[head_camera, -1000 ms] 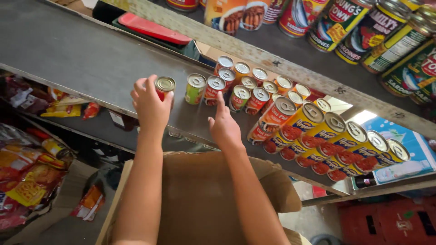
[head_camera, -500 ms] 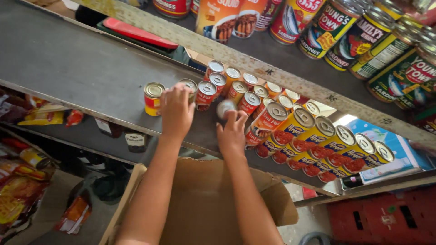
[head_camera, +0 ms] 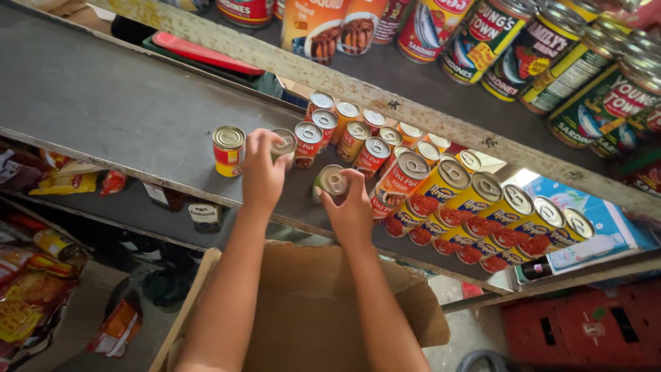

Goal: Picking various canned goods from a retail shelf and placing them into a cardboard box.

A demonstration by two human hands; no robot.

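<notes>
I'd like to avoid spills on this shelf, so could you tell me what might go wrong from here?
The right hand holds a small can close to the shelf's front edge; a slip could drop it into the cardboard box below. The left hand grips a can pressed among tightly packed small cans; a nudge might topple neighbours. The lone red and yellow can also stands fairly near that edge.

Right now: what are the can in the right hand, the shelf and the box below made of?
Can in the right hand: metal by the look, shiny silver pull-tab lid, printed label on the side. Shelf: looks like a dull dark grey board, scuffed, with a pale worn front edge; wood or laminate, can't tell. Box: brown corrugated cardboard, matte, flaps folded open.
</notes>
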